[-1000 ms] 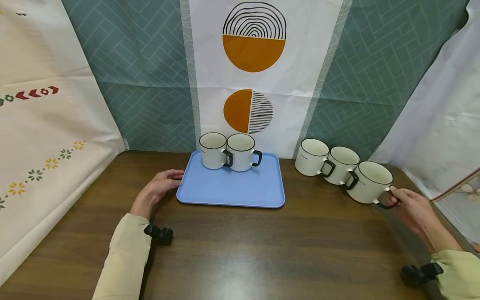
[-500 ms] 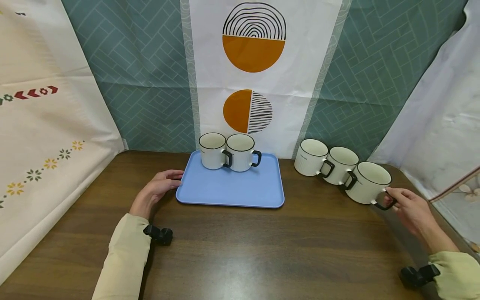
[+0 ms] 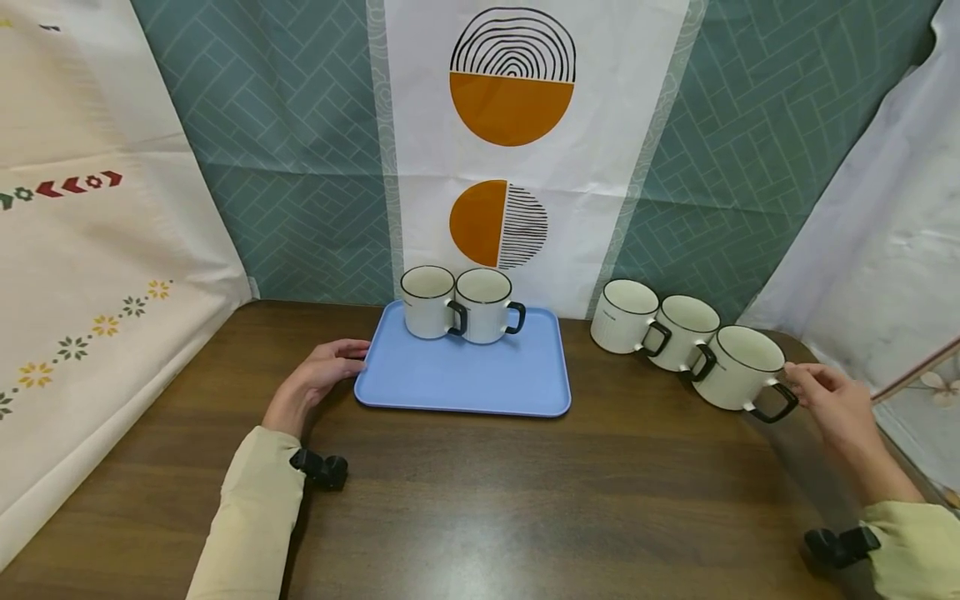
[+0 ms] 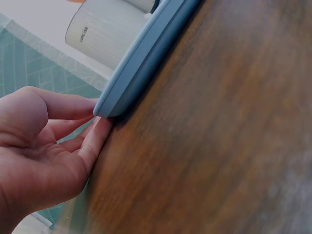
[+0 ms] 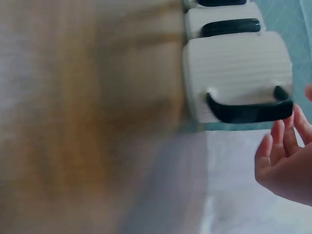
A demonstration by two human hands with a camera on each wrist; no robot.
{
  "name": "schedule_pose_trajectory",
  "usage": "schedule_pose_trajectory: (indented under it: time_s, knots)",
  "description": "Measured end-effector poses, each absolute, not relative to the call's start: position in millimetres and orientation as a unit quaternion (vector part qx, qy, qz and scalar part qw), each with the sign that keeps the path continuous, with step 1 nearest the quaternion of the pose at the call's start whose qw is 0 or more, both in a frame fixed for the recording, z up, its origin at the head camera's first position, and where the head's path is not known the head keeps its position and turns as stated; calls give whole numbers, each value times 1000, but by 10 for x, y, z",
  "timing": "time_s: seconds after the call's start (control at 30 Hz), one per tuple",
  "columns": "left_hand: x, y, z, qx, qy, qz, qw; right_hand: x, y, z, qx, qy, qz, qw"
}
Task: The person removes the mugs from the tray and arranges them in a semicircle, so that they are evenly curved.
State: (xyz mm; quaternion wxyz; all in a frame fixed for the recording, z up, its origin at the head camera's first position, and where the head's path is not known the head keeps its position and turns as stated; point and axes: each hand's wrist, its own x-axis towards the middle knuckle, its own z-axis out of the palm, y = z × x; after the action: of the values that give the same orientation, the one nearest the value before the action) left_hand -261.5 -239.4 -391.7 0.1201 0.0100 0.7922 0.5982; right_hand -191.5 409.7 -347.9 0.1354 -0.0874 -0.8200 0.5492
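At the left end of a blue tray [image 3: 465, 379], my left hand [image 3: 322, 375] pinches the edge. The left wrist view shows its fingers [image 4: 95, 139] at the underside of the tray rim [image 4: 129, 73]. Two white mugs with black rims and handles, a left one [image 3: 426, 312] and a right one [image 3: 480, 312], stand side by side on the tray's back part. My right hand [image 3: 832, 404] is at the nearest mug [image 3: 738, 371] of a row on the right. Its fingertips [image 5: 278, 129] are loosely bent right at the black handle [image 5: 251, 113], without being wrapped round it.
Behind that mug, a middle mug [image 3: 678, 337] and a far mug [image 3: 621, 321] continue the slanting row, handles toward the front right. A green cloth [image 3: 315, 208] with a white patterned panel hangs behind the brown table [image 3: 480, 500]. White cloths border both sides.
My right hand has let go of the nearest mug's handle and shifted slightly up beside it. The left hand, tray and mugs stay in place.
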Motion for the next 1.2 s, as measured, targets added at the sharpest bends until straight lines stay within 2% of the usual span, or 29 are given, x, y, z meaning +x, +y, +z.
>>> schedule_pose_trajectory:
  time_s: [0.17,0.37,0.83,1.2]
  knots:
    - [-2617,-2381,-3917,9,792,598,122,-1956,3975,-3287,-66,-836,516,172]
    - [-2608,-2378,-3904,6,794,596,124,-2108,3659,-3070,-6,-858,482,178]
    - [-2626,-2382,-3931,8,792,599,121,-2565,2669,-3039,94,-857,499,90]
    - [-2619,-2382,-3916,12,792,599,120,-2877,1888,-3302,71,-833,548,40]
